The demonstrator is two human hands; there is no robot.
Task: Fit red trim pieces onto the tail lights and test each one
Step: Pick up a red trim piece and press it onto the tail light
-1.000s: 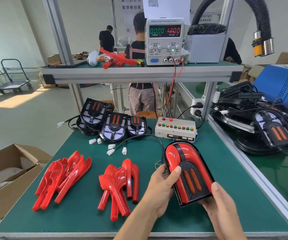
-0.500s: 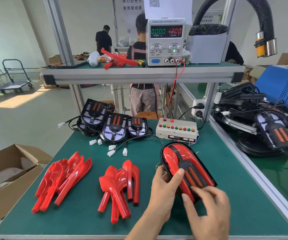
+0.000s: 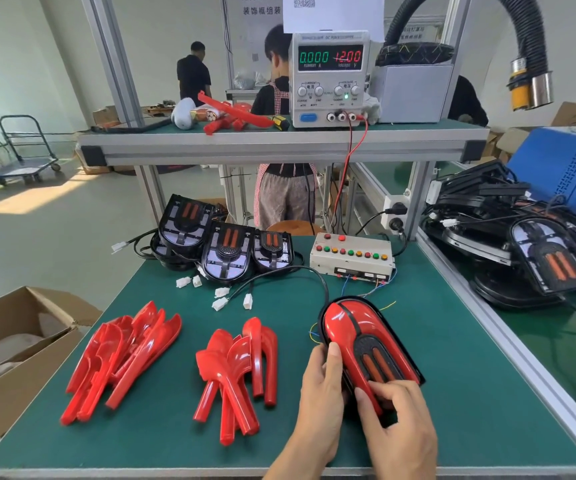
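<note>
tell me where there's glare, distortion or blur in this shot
Head view: wide-angle lens bows the shelf frame and uprights outward; bright highlights streak the glossy red trim on the tail light and the loose trim piles; a sunlit patch washes out the floor at left; hands and bench stay sharp.

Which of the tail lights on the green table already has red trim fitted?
The tail light held by both hands, nearest the camera. The three at the table's far edge still show bare black housings.

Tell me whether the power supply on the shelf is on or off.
On. The power supply display is lit, reading 0.000 current and 12.00 volts.
</note>
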